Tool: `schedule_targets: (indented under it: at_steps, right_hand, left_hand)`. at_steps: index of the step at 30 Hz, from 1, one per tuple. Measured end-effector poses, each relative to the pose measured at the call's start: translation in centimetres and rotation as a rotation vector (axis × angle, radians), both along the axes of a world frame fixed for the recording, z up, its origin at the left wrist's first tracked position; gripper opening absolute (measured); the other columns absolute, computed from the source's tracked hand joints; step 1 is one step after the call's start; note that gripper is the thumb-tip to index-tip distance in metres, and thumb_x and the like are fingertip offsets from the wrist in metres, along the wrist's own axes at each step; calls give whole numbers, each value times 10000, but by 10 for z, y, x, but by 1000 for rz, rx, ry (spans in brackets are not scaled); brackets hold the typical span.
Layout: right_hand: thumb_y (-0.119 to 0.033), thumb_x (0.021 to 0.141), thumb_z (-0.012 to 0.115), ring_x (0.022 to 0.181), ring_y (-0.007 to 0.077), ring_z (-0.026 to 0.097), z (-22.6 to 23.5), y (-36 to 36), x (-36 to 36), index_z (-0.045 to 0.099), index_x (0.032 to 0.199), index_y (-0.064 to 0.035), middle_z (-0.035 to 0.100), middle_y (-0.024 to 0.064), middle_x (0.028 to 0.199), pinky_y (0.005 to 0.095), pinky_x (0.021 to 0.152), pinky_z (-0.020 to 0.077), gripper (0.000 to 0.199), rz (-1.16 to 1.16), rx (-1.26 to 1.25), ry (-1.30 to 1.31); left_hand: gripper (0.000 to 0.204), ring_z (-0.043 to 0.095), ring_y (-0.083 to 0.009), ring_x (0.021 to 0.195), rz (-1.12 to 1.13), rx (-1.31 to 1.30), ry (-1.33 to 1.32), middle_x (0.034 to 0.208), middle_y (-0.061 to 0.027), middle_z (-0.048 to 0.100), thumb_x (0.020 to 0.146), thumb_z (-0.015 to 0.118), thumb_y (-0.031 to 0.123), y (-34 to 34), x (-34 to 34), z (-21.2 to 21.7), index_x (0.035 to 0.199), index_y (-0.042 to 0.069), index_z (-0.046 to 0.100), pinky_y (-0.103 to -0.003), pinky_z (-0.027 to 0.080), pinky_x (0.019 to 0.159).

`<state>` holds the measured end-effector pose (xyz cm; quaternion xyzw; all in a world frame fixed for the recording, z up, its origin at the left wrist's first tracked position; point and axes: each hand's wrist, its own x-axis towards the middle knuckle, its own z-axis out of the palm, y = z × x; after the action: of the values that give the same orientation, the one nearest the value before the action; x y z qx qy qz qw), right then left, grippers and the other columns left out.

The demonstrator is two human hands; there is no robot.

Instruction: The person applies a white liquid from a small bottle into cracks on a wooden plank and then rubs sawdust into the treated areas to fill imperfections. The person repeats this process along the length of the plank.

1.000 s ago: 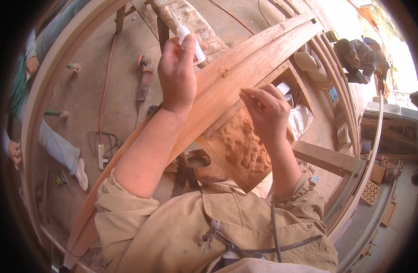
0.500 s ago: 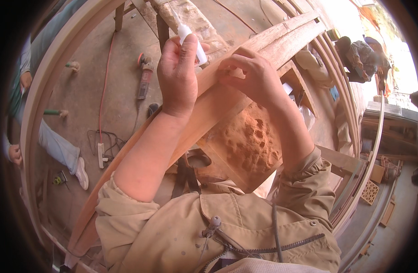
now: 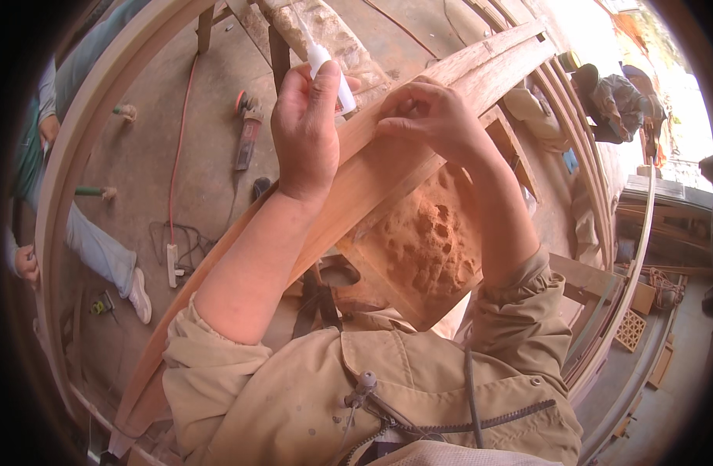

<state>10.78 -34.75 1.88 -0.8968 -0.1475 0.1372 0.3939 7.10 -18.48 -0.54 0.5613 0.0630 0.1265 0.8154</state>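
Left hand (image 3: 308, 140) has its fingers clamped on the bottle (image 3: 346, 94), nozzle up near the plank (image 3: 364, 194); right hand (image 3: 438, 120) curls over the plank, fingertips' closure unclear

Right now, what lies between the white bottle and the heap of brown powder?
In the head view, the long wooden beam crosses between the white bottle and the brown powder.

Left hand (image 3: 308, 132) grips; right hand (image 3: 428, 115) curls inward.
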Motion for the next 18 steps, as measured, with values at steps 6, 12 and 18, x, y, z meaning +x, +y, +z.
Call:
schedule_targets:
  at_steps: [6, 12, 18]
  right_hand:
    - [-197, 656, 772, 734, 135, 546, -4, 1, -4, 676, 845, -76, 527, 32, 806, 279, 681, 468, 244, 11, 31, -57]
    - [-177, 670, 759, 758, 137, 548, -6, -1, -7, 676, 855, -83, 507, 33, 817, 281, 694, 474, 224, 57, 77, -95]
    - [-154, 710, 729, 722, 137, 546, -5, -2, -7, 689, 894, -97, 520, 29, 846, 281, 671, 474, 198, 65, 46, -121]
  left_hand:
    - [300, 519, -88, 729, -7, 38, -7, 837, -61, 617, 934, 469, 288, 0, -1, 3, 990, 5, 552, -223, 403, 694]
    - [309, 517, -88, 727, -12, 26, -6, 839, -58, 613, 936, 465, 294, -1, -1, 3, 993, 2, 551, -226, 408, 694]
    - [304, 518, -88, 731, -13, 17, -7, 841, -56, 615, 935, 468, 294, -1, 0, 2, 994, 7, 550, -224, 409, 696]
